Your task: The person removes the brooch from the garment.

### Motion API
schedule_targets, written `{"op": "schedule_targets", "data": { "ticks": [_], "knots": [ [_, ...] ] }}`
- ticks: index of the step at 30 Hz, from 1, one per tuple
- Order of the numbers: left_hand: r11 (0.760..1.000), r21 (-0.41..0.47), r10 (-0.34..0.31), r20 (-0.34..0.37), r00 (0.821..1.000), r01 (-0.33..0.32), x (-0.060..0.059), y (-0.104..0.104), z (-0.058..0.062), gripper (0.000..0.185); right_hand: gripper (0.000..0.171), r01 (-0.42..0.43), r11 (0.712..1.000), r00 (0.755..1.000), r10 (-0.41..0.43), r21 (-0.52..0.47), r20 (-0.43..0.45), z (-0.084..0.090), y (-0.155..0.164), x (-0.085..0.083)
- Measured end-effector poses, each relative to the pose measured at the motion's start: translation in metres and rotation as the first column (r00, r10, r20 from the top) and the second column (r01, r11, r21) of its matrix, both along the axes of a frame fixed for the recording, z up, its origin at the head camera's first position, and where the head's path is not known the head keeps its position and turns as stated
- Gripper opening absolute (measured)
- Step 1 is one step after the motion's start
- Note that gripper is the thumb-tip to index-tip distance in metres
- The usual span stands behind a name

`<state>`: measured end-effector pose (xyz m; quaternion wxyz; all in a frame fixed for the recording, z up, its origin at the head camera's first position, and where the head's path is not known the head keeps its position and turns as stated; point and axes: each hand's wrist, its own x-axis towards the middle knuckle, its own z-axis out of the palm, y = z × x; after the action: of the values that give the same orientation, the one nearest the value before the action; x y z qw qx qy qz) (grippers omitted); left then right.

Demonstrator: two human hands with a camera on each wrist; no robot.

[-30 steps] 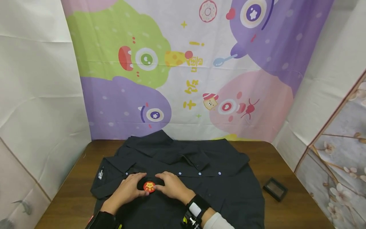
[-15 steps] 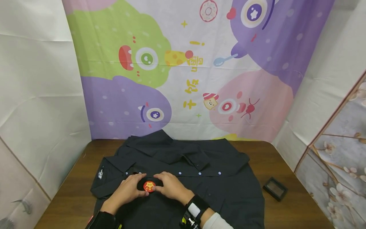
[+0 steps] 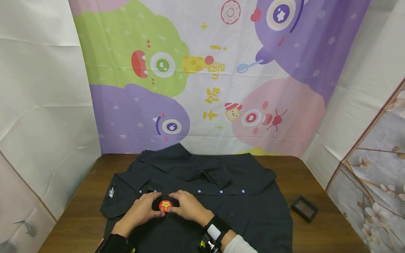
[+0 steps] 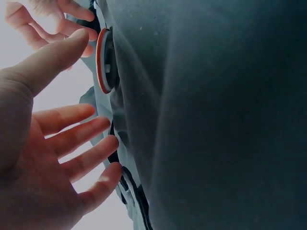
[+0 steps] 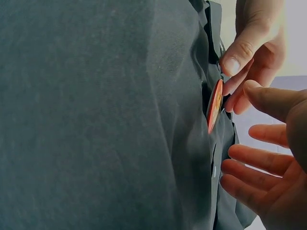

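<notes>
Left hand (image 3: 141,210) and right hand (image 3: 187,206) both sit at the badge (image 3: 165,205), thumbs and fingertips touching its rim, other fingers relaxed and spread, no firm pinch visible. The badge lies on the black shirt (image 3: 240,207), just below its button row. Likely light, rigid, smooth-faced; best taken by the rim. The shirt is soft and bunches easily. A small dark box (image 3: 304,208) lies well right of the shirt on the table (image 3: 329,225); nothing blocks the hands.
</notes>
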<state>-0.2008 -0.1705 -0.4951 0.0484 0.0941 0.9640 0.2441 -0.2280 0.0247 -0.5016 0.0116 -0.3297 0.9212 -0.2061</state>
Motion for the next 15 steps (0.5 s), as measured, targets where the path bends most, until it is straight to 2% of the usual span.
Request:
{"op": "schedule_targets", "data": {
  "ticks": [15],
  "knots": [
    [0.999, -0.035, -0.016, -0.006, 1.000, 0.016, -0.0017, 0.0002, -0.0026, 0.069, 0.047, -0.026, 1.000, 0.999, 0.027, 0.011, -0.023, -0.0047, -0.0031, -0.0016]
  ]
}}
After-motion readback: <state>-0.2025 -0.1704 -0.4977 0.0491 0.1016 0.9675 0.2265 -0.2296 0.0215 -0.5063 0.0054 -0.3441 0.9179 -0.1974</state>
